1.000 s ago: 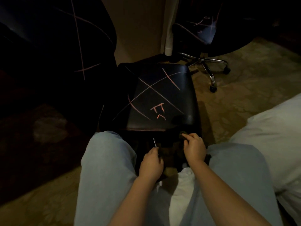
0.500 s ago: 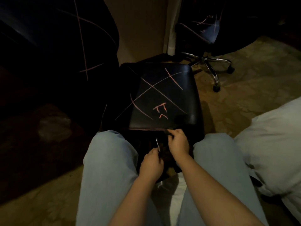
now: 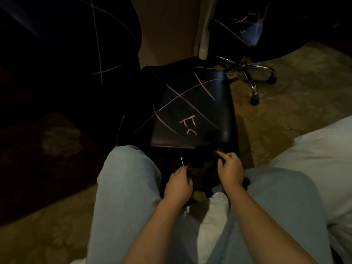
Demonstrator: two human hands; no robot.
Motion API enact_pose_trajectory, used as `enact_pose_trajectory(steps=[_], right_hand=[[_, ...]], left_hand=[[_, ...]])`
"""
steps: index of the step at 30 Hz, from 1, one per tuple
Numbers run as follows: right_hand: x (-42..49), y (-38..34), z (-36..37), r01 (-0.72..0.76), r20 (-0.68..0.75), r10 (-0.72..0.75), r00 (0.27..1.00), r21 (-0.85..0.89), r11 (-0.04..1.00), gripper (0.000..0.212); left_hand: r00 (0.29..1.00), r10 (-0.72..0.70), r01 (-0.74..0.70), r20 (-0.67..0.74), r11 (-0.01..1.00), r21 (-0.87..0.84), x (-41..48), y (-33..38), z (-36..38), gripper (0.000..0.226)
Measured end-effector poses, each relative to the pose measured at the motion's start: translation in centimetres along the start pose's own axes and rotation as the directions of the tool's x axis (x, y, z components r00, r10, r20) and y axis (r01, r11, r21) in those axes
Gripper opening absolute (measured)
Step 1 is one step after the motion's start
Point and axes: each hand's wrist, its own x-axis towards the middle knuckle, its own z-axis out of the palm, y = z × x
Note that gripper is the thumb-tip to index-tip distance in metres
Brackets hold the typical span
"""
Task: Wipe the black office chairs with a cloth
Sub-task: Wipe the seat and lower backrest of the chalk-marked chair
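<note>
Hands: left curled around dark cloth, right pinching its corner, forearms outstretched.

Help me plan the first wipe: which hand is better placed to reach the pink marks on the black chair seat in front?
The right hand, probably. It pinches a dark cloth right at the front edge of the black chair seat. The left hand sits lower, holding a thin light stick.
</note>
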Motion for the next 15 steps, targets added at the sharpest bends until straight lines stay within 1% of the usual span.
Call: enact_pose_trajectory(steps=[4, 7, 8, 9, 11, 12, 15], right_hand=[[0.2, 0.9, -0.5, -0.062, -0.015, 0.063, 0.998, 0.043, 0.997, 0.031], [0.5, -0.9, -0.1, -0.127, -0.019, 0.13, 0.991, 0.116, 0.985, 0.03], [0.5, -2.1, 0.1, -0.128, -0.013, 0.131, 0.991, 0.132, 0.983, 0.03], [0.4, -3.3, 0.6, -0.101, 0.012, 0.101, 0.995, 0.14, 0.985, 0.03], [-0.3, -5.4, 2.0, -0.009, 0.101, -0.006, 0.995, 0.143, 0.99, 0.03], [-0.6, -6.1, 2.5, 0.011, 0.137, -0.032, 0.99, 0.151, 0.988, 0.031], [-0.8, -6.2, 3.0, 0.001, 0.171, -0.026, 0.985, 0.146, 0.989, 0.033]], left_hand=[[1.0, -0.004, 0.004, 0.007, 1.0, -0.009, 0.0, 0.3, 0.1, 0.05], [1.0, -0.007, 0.007, 0.007, 1.0, -0.014, -0.1, 0.4, 0.1, 0.05], [1.0, -0.007, 0.007, 0.007, 1.0, -0.01, -0.2, 0.4, 0.0, 0.05], [1.0, -0.006, 0.006, 0.007, 1.0, -0.003, -0.3, 0.3, -0.1, 0.05], [1.0, -0.01, 0.01, 0.003, 1.0, 0.01, -0.4, 0.0, -0.3, 0.049], [1.0, -0.015, 0.015, -0.003, 1.0, 0.008, -0.5, -0.2, -0.4, 0.048], [0.999, -0.021, 0.021, -0.033, 1.0, -0.02, -0.5, -0.7, -0.5, 0.042]])
